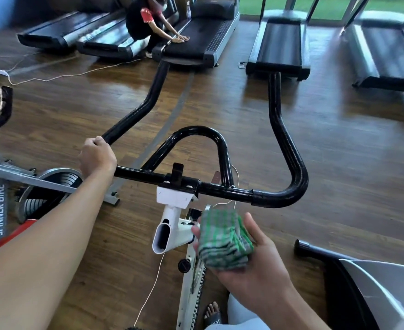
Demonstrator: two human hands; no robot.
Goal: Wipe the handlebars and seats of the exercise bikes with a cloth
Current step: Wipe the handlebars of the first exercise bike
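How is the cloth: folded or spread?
Folded: the green cloth lies as a thick wad in the right hand, layered edges showing.

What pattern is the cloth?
Green and grey-white check, folded; the head view shows the cloth in the right hand.

Views: one. Head camera, wide-angle, worn on person's head. Faces forward and steeply down. Handlebars (220, 188) close below lens, filling centre of frame. Floor (339, 151) seen from above on all sides of handlebars. Treadmills (278, 44) well beyond handlebars, along top edge, marking far reach of view. Straight lines bow toward frame edges, away from handlebars.
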